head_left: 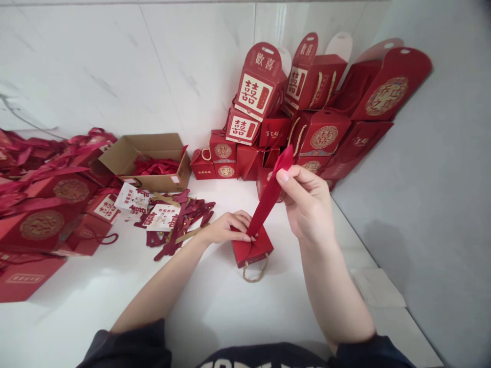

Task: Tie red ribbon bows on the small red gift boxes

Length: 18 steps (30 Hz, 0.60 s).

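Dark sleeves [126,347], ribbon [270,194] held above counter [215,306]

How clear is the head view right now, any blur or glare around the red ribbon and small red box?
Head view: soft, even light; the red satin ribbon and small red box look sharp; pale glare on the glossy white counter; wide-angle distortion leans the stacked red gift boxes; top-right corner darkens.

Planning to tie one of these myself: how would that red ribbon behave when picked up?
The glossy red fabric ribbon is probably floppy: it folds and twists where the right hand pinches it. Being a thin strip, it likely weighs very little. Its slight sheen suggests it may slip between fingers, so a firm pinch seems wise.
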Available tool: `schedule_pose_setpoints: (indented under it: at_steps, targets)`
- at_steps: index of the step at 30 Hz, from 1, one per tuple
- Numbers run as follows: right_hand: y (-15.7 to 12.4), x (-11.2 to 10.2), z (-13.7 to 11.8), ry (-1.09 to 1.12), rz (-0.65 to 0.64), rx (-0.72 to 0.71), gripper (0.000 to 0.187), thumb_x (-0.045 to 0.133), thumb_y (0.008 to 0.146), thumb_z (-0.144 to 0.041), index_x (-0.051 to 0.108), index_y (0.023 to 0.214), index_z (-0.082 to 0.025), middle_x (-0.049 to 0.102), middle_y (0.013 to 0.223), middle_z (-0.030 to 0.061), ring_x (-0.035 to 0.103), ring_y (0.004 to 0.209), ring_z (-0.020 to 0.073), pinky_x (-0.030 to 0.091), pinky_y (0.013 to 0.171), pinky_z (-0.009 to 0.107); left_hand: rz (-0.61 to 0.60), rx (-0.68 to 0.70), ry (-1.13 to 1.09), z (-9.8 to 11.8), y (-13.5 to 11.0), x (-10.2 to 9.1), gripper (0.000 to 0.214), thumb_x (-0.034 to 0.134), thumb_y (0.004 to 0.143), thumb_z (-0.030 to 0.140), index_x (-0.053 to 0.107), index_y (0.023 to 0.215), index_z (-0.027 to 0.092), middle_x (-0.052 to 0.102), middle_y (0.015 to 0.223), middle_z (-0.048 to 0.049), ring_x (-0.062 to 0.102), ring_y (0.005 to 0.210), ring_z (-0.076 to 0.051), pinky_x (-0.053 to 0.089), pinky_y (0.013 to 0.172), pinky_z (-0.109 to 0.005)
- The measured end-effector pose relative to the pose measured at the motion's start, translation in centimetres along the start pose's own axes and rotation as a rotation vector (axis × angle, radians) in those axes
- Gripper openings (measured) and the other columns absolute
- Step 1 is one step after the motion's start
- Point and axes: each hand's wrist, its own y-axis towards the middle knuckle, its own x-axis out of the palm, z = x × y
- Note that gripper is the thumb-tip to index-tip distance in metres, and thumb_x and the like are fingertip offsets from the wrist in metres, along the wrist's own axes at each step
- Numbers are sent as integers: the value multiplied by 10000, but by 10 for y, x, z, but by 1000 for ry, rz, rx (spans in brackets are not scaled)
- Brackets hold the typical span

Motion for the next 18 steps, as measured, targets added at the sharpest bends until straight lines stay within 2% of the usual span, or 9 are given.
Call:
schedule_pose_setpoints:
  at_steps: [5,8,10,12,14,16,18]
  targets:
    - [1,10,-12,-87,-38,-98,193,703,788,-297,615,651,-194,524,643,-33,476,593,89,400,554,233,9,-43,-28,-3,-1,0,148,722,770,284,784,875,200,751,908,-117,602,994,-222,437,963,-373]
    - [14,15,-14,-144,-36,-149,209,727,763,-288,613,623,-182,520,611,-40,450,570,75,387,551,226,35,-60,-48,-5,-1,1,158,725,767,299,783,864,188,751,898,-122,616,967,-218,452,940,-368]
    - [27,16,-6,-156,-15,-126,234,731,753,-345,615,631,-183,496,558,-49,428,521,71,375,513,220,58,-57,-32,-7,-1,2,167,729,763,311,784,850,180,751,885,-126,615,948,-215,451,930,-371]
    - [42,13,12,-133,23,-70,254,720,747,-418,628,677,-191,497,536,-53,441,496,76,378,486,213,76,-56,-4,-8,-1,3,173,726,766,319,783,846,176,751,871,-127,608,934,-211,443,926,-376]
    - [50,5,35,-83,35,39,261,692,751,-460,650,768,-203,594,674,-23,540,586,97,426,517,212,80,-55,21,-9,0,4,178,724,769,325,782,847,176,752,864,-127,593,928,-205,432,924,-380]
    - [47,-7,59,-86,24,203,311,697,734,-456,649,951,-239,653,951,8,623,801,134,499,669,258,84,-44,29,-10,0,5,175,729,764,325,782,846,179,754,859,-125,576,926,-201,430,908,-374]
    - [31,-22,77,-269,-7,294,360,658,770,-463,633,1057,-247,638,1110,40,612,962,171,489,832,338,84,-29,36,-11,0,5,162,731,762,324,783,833,188,755,845,-120,565,905,-195,430,883,-366]
